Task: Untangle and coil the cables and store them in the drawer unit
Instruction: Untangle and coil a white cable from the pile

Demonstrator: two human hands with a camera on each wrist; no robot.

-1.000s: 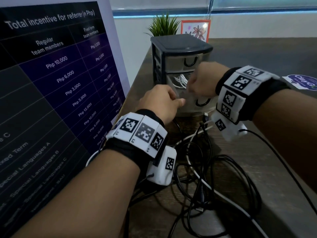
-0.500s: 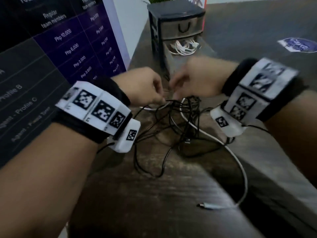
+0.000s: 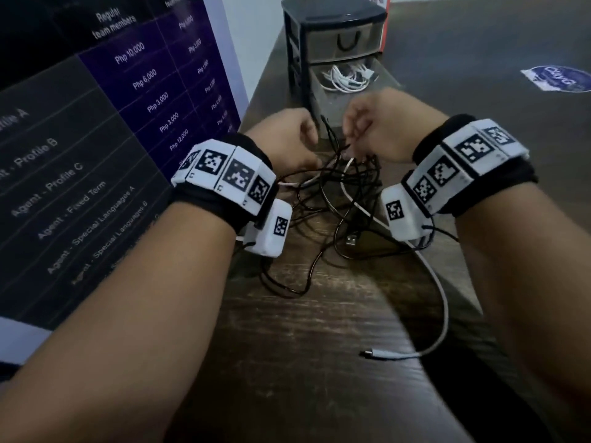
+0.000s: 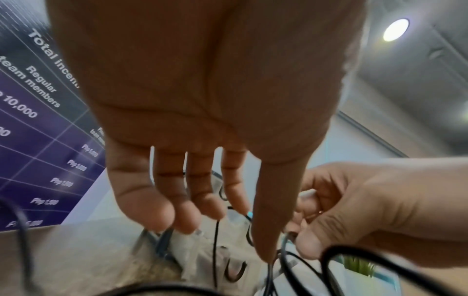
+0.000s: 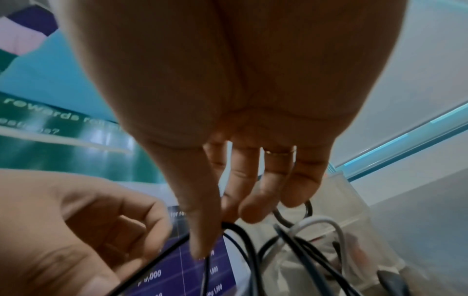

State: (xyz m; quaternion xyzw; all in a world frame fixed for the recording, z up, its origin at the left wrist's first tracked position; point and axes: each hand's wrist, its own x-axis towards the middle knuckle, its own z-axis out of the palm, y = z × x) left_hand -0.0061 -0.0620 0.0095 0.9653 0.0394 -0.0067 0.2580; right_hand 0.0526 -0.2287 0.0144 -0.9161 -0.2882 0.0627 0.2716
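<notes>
Since half a second ago: both hands sit a little farther up the tabletop (image 3: 303, 362), nearer the drawer unit (image 3: 332, 30); the white cable's plug end is unmoved.

Head view.
- Tangle (image 3: 335, 199): black cables with one white cable (image 3: 443, 302) woven through, lying on the tabletop between the wrists. Upper loops lifted to the hands; the white lead trails toward the near edge, plug end free.
- Left hand (image 3: 284, 139): fingers curled at the tangle's left upper edge.
- Right hand (image 3: 380, 129): fingers curled, black strands hanging from them.
- Drawer unit: just beyond the hands; middle drawer pulled open, white coil (image 3: 347, 78) already inside, top drawer closed.

Left wrist view.
- Left hand (image 4: 202, 120): fingers (image 4: 164, 212) hang loosely spread, thumb straight down; a thin black strand runs at the thumb tip. Whether it is pinched cannot be told.
- Right hand (image 4: 367, 204): curled round black loops.

Right wrist view.
- Right hand (image 5: 240, 100): thumb and forefinger pinch a black strand; white and black loops hang just below.
- Left hand (image 5: 76, 230): curled beside it.

Judgement: the held strand runs down and back toward the person, so the pull should go up and away. Both hands are equally near; the right has the surer hold.
</notes>
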